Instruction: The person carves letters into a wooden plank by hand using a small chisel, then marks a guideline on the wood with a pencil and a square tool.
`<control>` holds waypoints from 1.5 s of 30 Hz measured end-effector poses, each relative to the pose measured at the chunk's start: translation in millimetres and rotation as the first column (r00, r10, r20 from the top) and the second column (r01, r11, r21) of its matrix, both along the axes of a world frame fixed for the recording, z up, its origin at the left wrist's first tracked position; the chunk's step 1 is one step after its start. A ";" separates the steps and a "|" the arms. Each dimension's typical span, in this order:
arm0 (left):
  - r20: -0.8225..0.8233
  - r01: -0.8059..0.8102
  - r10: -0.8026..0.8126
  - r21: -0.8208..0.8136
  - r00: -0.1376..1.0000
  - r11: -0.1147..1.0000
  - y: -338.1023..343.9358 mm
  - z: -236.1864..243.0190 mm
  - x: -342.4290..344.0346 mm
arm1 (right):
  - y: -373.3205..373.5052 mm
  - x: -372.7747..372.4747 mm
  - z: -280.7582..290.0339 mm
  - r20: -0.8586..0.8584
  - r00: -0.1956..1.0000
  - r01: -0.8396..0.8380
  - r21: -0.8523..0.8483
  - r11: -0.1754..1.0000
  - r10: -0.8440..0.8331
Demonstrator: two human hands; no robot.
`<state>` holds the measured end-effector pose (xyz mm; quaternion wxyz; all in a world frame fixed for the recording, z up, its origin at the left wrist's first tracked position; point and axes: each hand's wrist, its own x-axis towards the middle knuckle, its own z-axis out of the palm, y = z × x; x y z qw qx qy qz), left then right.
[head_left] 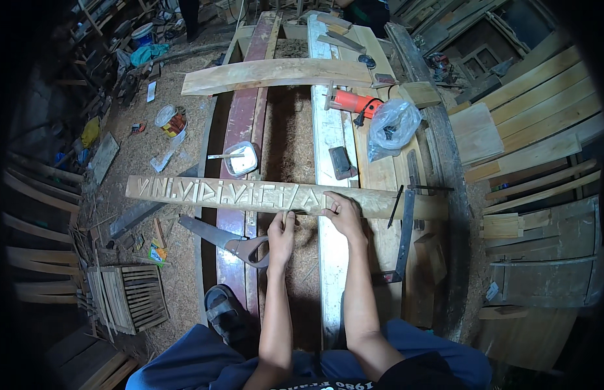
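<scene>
Carved board (269, 195) lies crosswise over the surface (332, 279), raised letters along its left and middle, right part plain. Left hand (281, 237) is at the board's near edge, thumb and finger close together; can't tell if anything is pinched between them. Right hand (343, 216) is on the board at the last letters, fingers bent, narrow gap between finger and thumb; can't tell if it grips something small.

Handsaw (240, 247) sits just on the near side of the board, beside the left hand. Metal square (403, 237) and thin dark rod (395, 208) are at the board's right part. On the board's far side: white tub (242, 160) with a stick (227, 156) across it, dark block (341, 162), clear plastic bag (394, 127), red-orange power tool (355, 103). Pale plank (276, 75) lies farther beyond the board, roughly crosswise too. Bucket (170, 120) stands on the floor, beyond the board's left half.
</scene>
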<state>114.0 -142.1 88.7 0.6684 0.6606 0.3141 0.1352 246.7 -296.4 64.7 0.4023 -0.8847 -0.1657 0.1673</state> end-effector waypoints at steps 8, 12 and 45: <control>-0.017 0.054 -0.054 0.011 0.998 0.998 -3.8 -17.0 -0.6 | -2.4 2.7 -8.6 0.012 1.000 0.005 0.040 0.999 -0.005; -0.058 0.086 -0.086 -0.003 0.995 0.996 -0.9 -18.6 -1.9 | -0.7 1.6 -11.8 0.031 1.000 0.003 0.049 0.999 -0.004; 0.287 0.199 -0.054 -0.506 0.957 0.839 8.2 51.7 1.7 | 60.4 -30.9 94.6 0.128 0.967 -0.254 0.471 0.845 0.220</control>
